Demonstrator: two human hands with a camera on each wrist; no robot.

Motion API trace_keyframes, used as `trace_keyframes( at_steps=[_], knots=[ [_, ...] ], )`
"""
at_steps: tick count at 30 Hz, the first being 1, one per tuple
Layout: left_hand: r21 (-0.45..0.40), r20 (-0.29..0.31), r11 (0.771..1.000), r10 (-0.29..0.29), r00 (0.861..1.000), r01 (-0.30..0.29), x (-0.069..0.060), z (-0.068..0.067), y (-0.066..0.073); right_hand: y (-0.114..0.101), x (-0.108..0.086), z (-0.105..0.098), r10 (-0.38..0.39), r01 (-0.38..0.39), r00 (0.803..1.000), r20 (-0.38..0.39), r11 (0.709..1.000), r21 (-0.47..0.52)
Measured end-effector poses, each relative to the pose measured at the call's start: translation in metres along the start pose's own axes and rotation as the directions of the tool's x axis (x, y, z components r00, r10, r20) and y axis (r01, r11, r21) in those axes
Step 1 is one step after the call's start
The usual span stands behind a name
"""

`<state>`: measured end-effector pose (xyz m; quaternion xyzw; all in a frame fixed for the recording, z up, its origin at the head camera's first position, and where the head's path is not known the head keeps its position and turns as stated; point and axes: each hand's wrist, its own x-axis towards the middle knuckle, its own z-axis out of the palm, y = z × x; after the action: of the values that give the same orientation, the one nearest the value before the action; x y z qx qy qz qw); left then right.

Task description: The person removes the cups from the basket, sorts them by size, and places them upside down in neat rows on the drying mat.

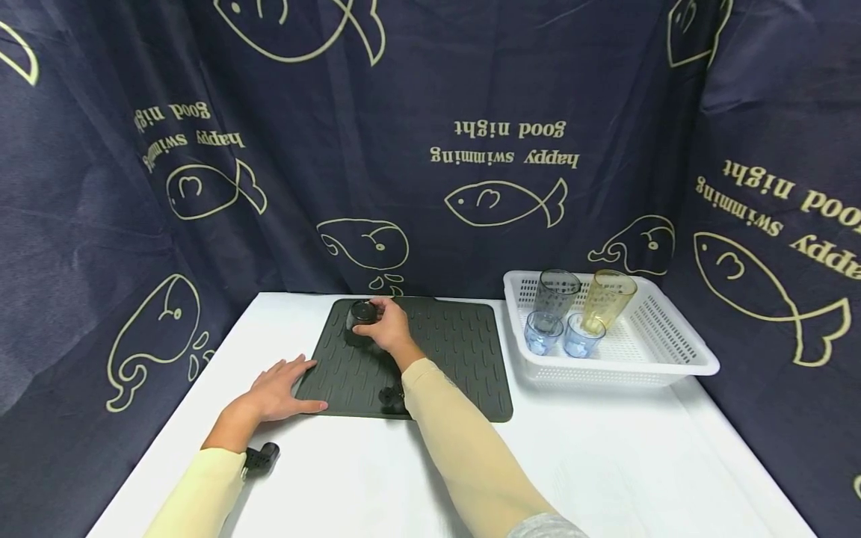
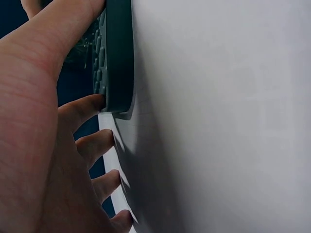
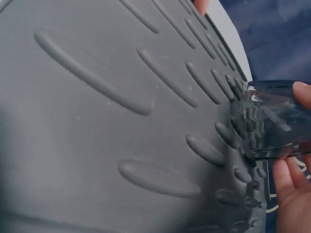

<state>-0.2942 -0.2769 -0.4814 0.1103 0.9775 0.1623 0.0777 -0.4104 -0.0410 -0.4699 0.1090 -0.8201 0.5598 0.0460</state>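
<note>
In the head view my right hand (image 1: 390,329) grips a dark, see-through glass (image 1: 359,317) at the back left of the black ribbed drying mat (image 1: 444,351). The right wrist view shows the thumb on one side of the glass (image 3: 272,121) and fingers on the other, with its near end at the ridged mat (image 3: 97,141). My left hand (image 1: 279,392) lies spread at the mat's front left corner. In the left wrist view its thumb and index finger touch the mat's edge (image 2: 120,58), while the other fingertips rest on the white table.
A white perforated basket (image 1: 646,366) stands to the right on the white table (image 1: 592,456). It holds a grey tall glass (image 1: 557,295), a yellow tall glass (image 1: 608,299) and two small blue glasses, one at the front left (image 1: 542,334). A dark curtain (image 1: 403,149) hangs behind.
</note>
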Motion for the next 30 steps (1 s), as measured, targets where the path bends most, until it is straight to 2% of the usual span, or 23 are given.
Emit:
trace_keyframes(
  at_steps=[3, 7, 10, 16, 23, 30],
  knots=[
    [0.001, 0.003, 1.0, -0.006, 1.0, 0.006, 0.0, 0.0, 0.0, 0.0, 0.0, 0.004, -0.007, 0.008, 1.0, -0.007, 1.0, 0.021],
    [0.001, 0.002, 1.0, -0.007, 1.0, 0.007, 0.0, -0.001, -0.001, 0.001, -0.001, 0.008, -0.027, 0.027, 0.999, -0.02, 1.0, -0.01],
    [-0.001, -0.001, 1.0, -0.003, 1.0, 0.003, 0.001, -0.001, -0.001, 0.0, -0.002, 0.01, -0.024, 0.021, 0.999, -0.042, 0.999, -0.049],
    [0.005, -0.009, 1.0, 0.003, 1.0, -0.003, 0.001, 0.0, -0.001, -0.005, -0.005, 0.012, 0.002, -0.006, 0.997, -0.074, 0.999, -0.054],
    [0.0, -0.006, 1.0, -0.003, 1.0, 0.003, 0.001, 0.001, -0.001, -0.005, -0.008, 0.016, -0.014, 0.007, 0.997, -0.075, 0.996, -0.093],
    [-0.006, 0.0, 1.0, -0.005, 1.0, 0.005, 0.0, 0.0, 0.0, -0.003, -0.008, 0.018, -0.026, 0.019, 0.997, -0.078, 0.996, -0.091]
  ],
)
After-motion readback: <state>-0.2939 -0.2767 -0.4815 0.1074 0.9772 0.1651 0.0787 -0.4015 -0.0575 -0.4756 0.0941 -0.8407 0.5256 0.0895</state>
